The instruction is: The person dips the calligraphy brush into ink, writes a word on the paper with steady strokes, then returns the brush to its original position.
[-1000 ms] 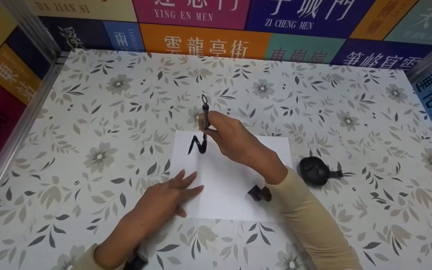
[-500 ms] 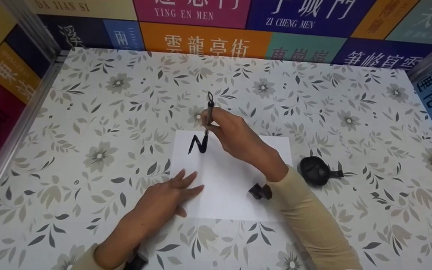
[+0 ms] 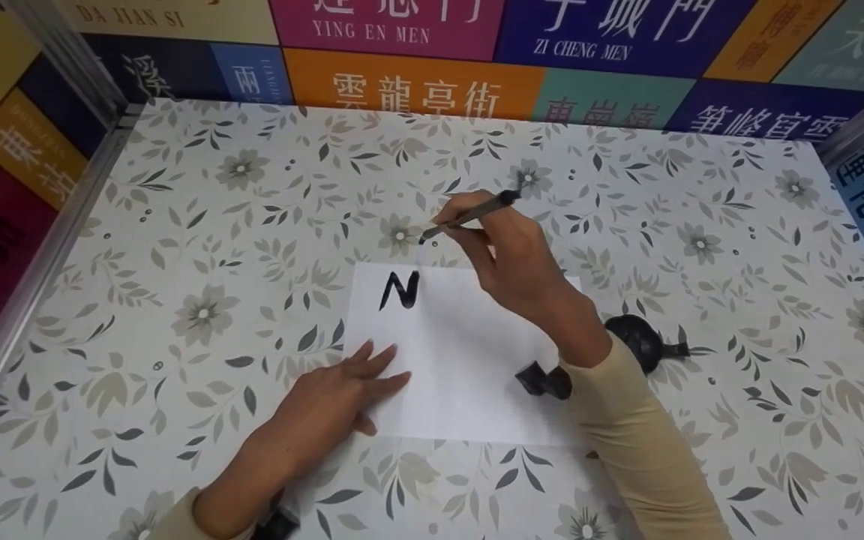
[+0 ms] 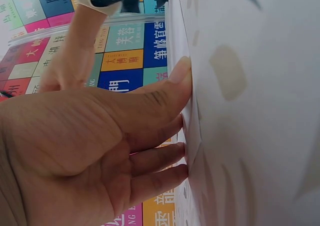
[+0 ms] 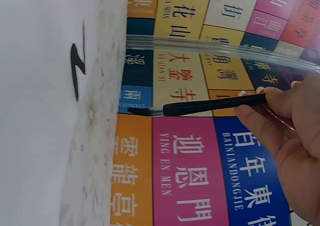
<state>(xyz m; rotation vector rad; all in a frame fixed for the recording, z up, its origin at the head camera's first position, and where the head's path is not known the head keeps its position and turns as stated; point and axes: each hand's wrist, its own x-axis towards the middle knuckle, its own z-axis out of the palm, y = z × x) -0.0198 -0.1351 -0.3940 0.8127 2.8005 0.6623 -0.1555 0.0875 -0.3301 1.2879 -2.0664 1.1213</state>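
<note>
My right hand (image 3: 518, 259) pinches a dark-handled paintbrush (image 3: 473, 212), tilted with its inked tip raised. In the right wrist view, the brush's black bristles (image 5: 139, 110) are apart from the paper. A white sheet of paper (image 3: 469, 405) lies on the table, with a black painted letter N (image 3: 400, 291) near its upper left corner. My left hand (image 3: 327, 405) rests with spread fingers on the sheet's lower left edge. The left wrist view shows the thumb (image 4: 177, 85) and fingertips touching the surface.
A round black dish with a short handle (image 3: 638, 341) stands right of the paper, partly behind the right forearm. A black wrist device (image 3: 541, 380) shows beside the right sleeve. Colourful panels with lettering (image 3: 413, 86) border the floral-patterned table (image 3: 199, 397).
The N's right stroke is now drawn up to its top. The brush has lifted off the paper and tipped over to the right, while the right hand moved up and right. The left hand stayed put.
</note>
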